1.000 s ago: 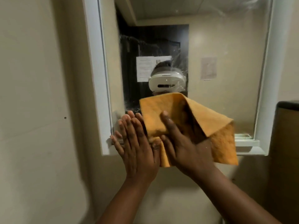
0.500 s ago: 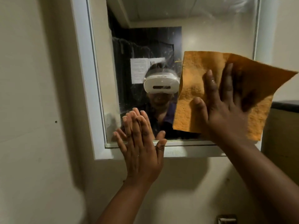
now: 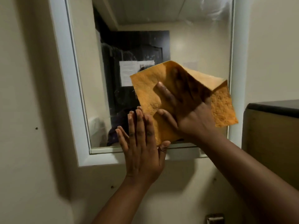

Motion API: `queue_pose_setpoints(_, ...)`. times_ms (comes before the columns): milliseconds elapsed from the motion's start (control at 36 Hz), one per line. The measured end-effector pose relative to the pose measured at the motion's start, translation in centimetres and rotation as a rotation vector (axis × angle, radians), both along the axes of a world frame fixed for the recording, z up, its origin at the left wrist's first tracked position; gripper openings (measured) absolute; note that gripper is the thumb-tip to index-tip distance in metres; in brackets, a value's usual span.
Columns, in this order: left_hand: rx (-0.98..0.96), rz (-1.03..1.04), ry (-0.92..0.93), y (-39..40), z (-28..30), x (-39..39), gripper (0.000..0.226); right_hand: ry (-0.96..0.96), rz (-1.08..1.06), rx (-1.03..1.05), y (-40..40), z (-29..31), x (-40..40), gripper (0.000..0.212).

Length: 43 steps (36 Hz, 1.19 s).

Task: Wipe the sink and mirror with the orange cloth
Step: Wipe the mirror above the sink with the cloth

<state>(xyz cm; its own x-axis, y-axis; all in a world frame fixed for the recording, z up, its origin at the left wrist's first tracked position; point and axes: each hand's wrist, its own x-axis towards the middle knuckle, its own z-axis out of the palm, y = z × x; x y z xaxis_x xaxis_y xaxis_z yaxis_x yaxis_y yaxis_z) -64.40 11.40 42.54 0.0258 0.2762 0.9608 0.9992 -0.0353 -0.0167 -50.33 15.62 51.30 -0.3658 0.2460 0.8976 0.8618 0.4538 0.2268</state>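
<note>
Cream wall (image 3: 24, 110) lies left of the white frame (image 3: 64, 78); the left hand (image 3: 142, 147) rests flat, fingers straight, across the mirror (image 3: 100, 78) bottom edge; the right hand (image 3: 191, 115) presses the orange cloth (image 3: 145, 89) flat against the lower-right glass, fingers spread; a dark-topped box (image 3: 271, 126) crowds the right.

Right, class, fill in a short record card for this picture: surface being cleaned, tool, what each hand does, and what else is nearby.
surface: white-framed wall mirror, glass streaked
tool: square orange cloth, one corner folded over
right hand: flat, fingers spread, pressing the cloth on the glass
left hand: open, flat at the mirror's bottom edge, holding nothing
nearby: tan box with black top, at right
</note>
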Motion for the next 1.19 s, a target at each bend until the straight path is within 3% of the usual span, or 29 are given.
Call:
queue_pose_setpoints(139,-0.028,-0.004,-0.001,-0.1,0.6,0.4,0.07,0.128,0.028,-0.107,0.0,-0.4,1.9,0.063)
queue_pose_setpoints(389,-0.05,0.011,0.017,-0.3,1.5,1.4,0.068,0.153,0.061,-0.226,-1.0,-4.0,3.6,0.065)
queue_pose_setpoints(583,0.003,-0.024,0.039,0.5,1.4,1.8,0.067,0.1,0.062,-0.195,-1.0,-5.0,2.3,0.064)
queue_pose_setpoints(861,0.02,0.006,0.029,0.2,1.6,2.0,0.066,-0.055,0.017,-0.071,-0.3,-1.5,1.4,0.07)
queue_pose_setpoints(1194,-0.064,0.053,0.051,0.1,1.6,2.3,0.067,0.272,0.033,-0.256,0.9,-0.3,7.3,0.07)
